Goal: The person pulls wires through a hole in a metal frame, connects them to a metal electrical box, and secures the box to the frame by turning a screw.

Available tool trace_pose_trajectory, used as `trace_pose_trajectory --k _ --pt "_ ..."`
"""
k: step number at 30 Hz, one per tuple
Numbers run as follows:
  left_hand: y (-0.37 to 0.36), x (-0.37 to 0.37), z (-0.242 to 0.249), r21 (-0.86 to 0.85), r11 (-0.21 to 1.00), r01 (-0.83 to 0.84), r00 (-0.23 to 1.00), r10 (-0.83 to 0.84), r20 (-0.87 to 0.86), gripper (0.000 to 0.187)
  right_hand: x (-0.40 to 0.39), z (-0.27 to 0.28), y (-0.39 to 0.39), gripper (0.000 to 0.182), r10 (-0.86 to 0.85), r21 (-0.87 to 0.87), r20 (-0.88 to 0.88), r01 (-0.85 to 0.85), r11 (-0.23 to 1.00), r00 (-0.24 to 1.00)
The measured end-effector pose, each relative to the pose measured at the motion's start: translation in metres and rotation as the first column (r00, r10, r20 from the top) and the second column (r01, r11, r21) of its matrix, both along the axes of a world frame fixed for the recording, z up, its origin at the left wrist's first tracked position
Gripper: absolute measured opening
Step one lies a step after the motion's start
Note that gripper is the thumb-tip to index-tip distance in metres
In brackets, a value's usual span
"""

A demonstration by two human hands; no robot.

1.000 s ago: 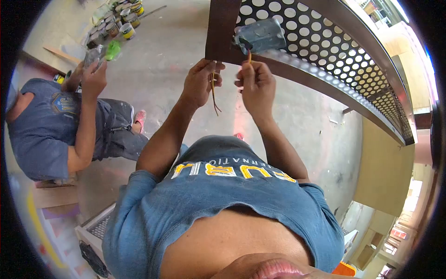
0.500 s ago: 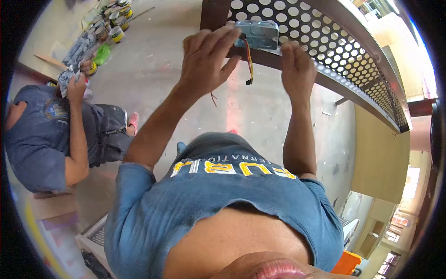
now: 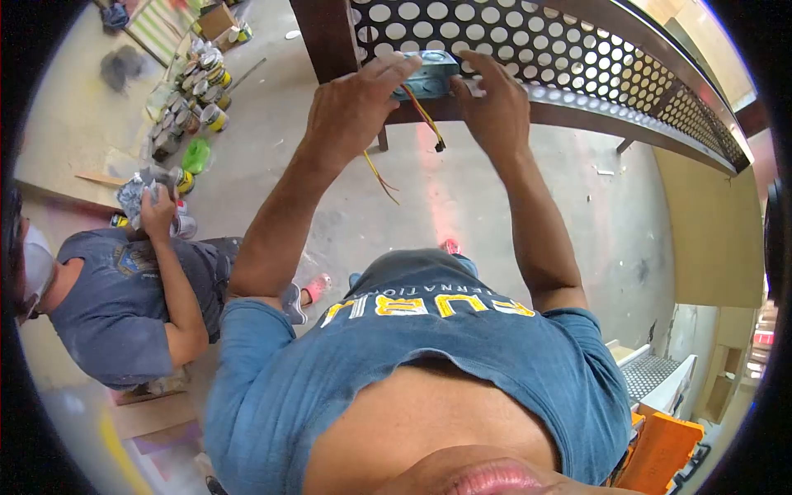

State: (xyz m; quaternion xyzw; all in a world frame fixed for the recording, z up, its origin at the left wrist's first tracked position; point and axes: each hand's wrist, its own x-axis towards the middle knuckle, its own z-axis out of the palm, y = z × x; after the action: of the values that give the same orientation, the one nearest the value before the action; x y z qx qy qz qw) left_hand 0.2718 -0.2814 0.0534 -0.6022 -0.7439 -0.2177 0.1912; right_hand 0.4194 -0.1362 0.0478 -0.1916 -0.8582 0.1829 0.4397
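Observation:
A galvanized metal electrical box (image 3: pixel 431 81) sits against the dark perforated panel (image 3: pixel 495 29), at the lower rail of its brown frame. My left hand (image 3: pixel 351 111) has its fingers closed over the left end of the box. At the right end, my right hand (image 3: pixel 499 107) curves its thumb and fingers around the edge; the exact contact is partly hidden. Red and yellow wires (image 3: pixel 423 114) hang from the box and end in a small black connector (image 3: pixel 439 147). Another loose wire pair (image 3: pixel 382 179) dangles below my left hand.
At left, a co-worker in a dark shirt (image 3: pixel 115 309) holds a crumpled grey-white cloth-like thing (image 3: pixel 132 195). Paint cans (image 3: pixel 213 118) cluster along the wall near a green bag (image 3: pixel 195 155). An orange case (image 3: pixel 664 450) lies at lower right.
My right hand has moved from the rail up to the right end of the box, opening its fingers around it. My left hand stays at the left end. The view has shifted.

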Motion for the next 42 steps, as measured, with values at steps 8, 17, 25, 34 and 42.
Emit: trace_pose_trajectory --k 8,17,25,34,42 --pt "0.009 -0.008 0.014 -0.027 0.998 0.053 0.997 -0.051 0.063 0.058 -0.029 -0.008 -0.032 0.014 0.107 0.009 0.127 -0.109 0.994 0.986" --pt "0.012 -0.005 0.023 -0.064 0.997 -0.039 0.999 0.038 -0.013 0.015 -0.038 0.011 -0.015 0.026 0.196 -0.093 0.306 -0.176 0.980 0.932" --pt "0.012 -0.004 -0.015 0.087 0.994 -0.073 0.991 0.082 -0.104 0.024 -0.026 0.000 -0.010 0.020 0.248 -0.091 0.209 -0.233 0.968 0.946" --pt "0.021 0.008 -0.015 0.157 0.953 -0.260 0.961 0.271 -0.051 0.017 -0.028 0.033 0.012 0.028 0.545 -0.672 0.272 -0.249 0.697 0.793" --pt "0.027 0.024 -0.008 0.128 0.928 -0.350 0.936 0.351 0.014 0.015 -0.025 0.034 0.024 0.021 0.450 -0.897 -0.349 -0.154 -0.414 0.822"
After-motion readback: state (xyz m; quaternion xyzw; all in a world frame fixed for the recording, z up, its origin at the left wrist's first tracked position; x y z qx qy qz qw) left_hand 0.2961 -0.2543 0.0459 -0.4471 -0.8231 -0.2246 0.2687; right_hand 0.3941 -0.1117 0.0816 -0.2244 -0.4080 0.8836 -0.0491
